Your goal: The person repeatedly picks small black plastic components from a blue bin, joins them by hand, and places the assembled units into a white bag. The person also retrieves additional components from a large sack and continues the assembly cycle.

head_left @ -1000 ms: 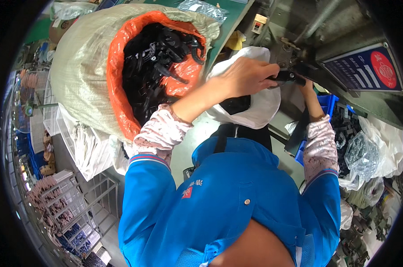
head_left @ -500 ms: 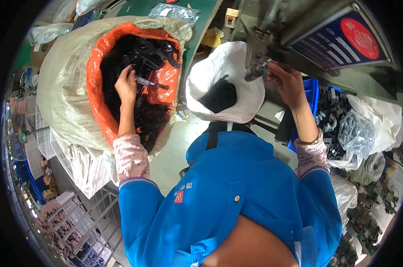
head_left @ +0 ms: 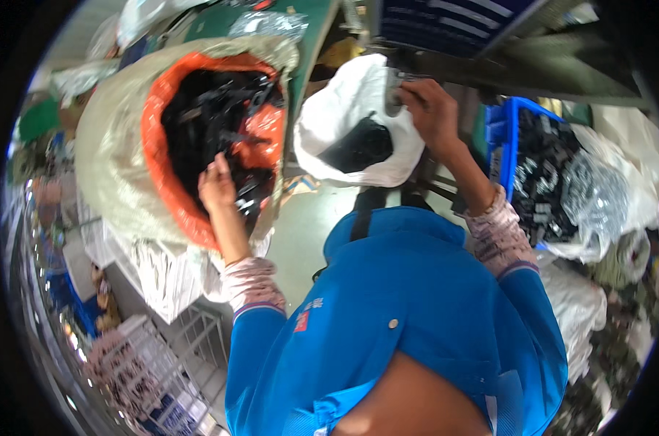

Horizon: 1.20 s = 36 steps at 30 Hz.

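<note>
My left hand [head_left: 219, 185] is over the mouth of a big woven sack [head_left: 110, 152] with an orange plastic liner [head_left: 159, 156]. Its fingers are loosely extended and blurred, and no object shows in them. Black plastic parts [head_left: 202, 109] fill the sack beneath it. My right hand [head_left: 432, 112] is raised at the machine [head_left: 555, 62], by the rim of a white bag [head_left: 333, 102]. Thumb and fingers there are closed together near a metal piece of the machine; whatever they grip is too small or hidden to name. Inside the white bag lies a heap of small black parts [head_left: 362, 149].
A blue crate [head_left: 517, 120] of black parts stands at the right, with clear plastic bags [head_left: 598, 192] beside it. A green tabletop [head_left: 315, 62] runs behind the sack. White wire racks [head_left: 191, 338] are at lower left. The machine's dark blue panel [head_left: 453, 25] overhangs the right hand.
The view has shifted. My left hand has drawn back toward me in the sack, and the grey pen-like thing at its fingers no longer shows there. My right hand remains at the machine.
</note>
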Tool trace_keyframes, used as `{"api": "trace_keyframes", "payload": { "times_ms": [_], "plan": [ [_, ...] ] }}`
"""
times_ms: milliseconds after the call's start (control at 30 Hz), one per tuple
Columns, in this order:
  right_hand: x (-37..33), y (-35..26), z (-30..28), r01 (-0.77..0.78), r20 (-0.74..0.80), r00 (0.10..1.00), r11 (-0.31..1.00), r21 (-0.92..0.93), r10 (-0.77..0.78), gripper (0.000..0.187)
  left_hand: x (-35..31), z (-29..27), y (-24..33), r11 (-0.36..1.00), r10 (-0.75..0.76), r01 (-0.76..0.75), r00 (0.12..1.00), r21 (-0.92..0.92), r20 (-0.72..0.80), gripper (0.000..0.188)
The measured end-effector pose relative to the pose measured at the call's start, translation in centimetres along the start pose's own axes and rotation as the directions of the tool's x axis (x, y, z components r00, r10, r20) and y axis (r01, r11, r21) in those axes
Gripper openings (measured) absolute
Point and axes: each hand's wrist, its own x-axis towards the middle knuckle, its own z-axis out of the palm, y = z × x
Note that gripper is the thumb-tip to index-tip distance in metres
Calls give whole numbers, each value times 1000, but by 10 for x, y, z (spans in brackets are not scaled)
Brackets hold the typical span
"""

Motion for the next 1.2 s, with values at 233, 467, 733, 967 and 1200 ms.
{"api": "trace_keyframes", "payload": {
  "times_ms": [233,467,733,967,1200],
  "plan": [
    [-54,-42,-16,-503,261,864,734,455,431,34,-165,96,-88,924,-374,374,828,86,417,38],
    [-89,-31,-49,-215,58,977,949,229,207,30,-270,173,-157,687,-703,101,341,719,624,36],
    [-165,10,-221,-341,-162,939,881,-330,303,29,-320,244,-219,653,-737,346,494,673,461,14],
    [-194,40,-301,-199,133,889,630,-750,439,35,-365,295,-263,603,-782,115,279,789,557,30],
    [-209,45,-310,-209,-18,975,891,-403,221,24,-400,303,-281,587,-809,211,184,782,558,33]
  ]
}}
